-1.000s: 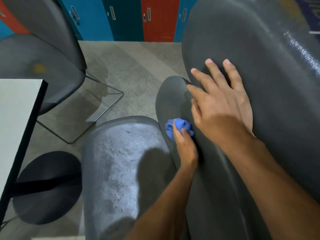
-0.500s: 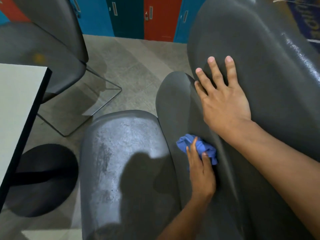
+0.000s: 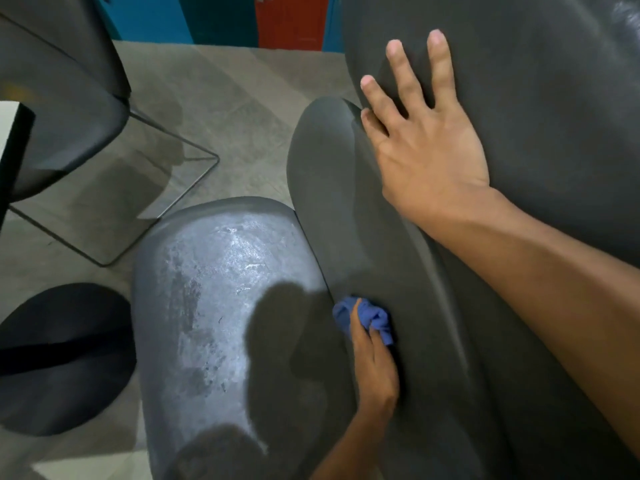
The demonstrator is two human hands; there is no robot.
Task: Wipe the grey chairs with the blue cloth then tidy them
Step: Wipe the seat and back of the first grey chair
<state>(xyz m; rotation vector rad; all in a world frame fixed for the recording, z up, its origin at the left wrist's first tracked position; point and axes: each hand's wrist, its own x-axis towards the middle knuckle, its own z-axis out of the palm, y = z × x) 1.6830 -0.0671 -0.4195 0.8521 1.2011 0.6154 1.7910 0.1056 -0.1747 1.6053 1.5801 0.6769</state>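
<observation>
A grey tiled floor (image 3: 221, 109) is seen running back to a row of blue and red lockers (image 3: 291, 19), and a cluster of grey chairs fills the view. At the centre, the blue cloth (image 3: 369, 318) is bunched up and gripped in the left hand (image 3: 375, 362), pressed against the dark inner face of the middle grey chair (image 3: 332, 188), just beside the edge of the lower chair seat (image 3: 214, 289), whose surface looks streaked and shiny. The right hand (image 3: 429, 147) is laid flat, fingers straight and spread, on the big chair back (image 3: 540, 109) at right, nothing being grasped; it looks to be steadying the shell. The wiping step appears to be in hand, with tidying not yet begun. Risks now: the cloth is wadded small, so patches could be missed along the seam between the shells; if the bracing hand slips on the smooth plastic, the chair could shift on its wire frame. Another chair (image 3: 59, 109) at left is only partly shown, and a corner of the tabletop (image 3: 7, 123) is cut off by the frame edge. The dark round shape (image 3: 62, 358) on the floor cannot be identified with confidence. The fingertips under the cloth are hidden.
</observation>
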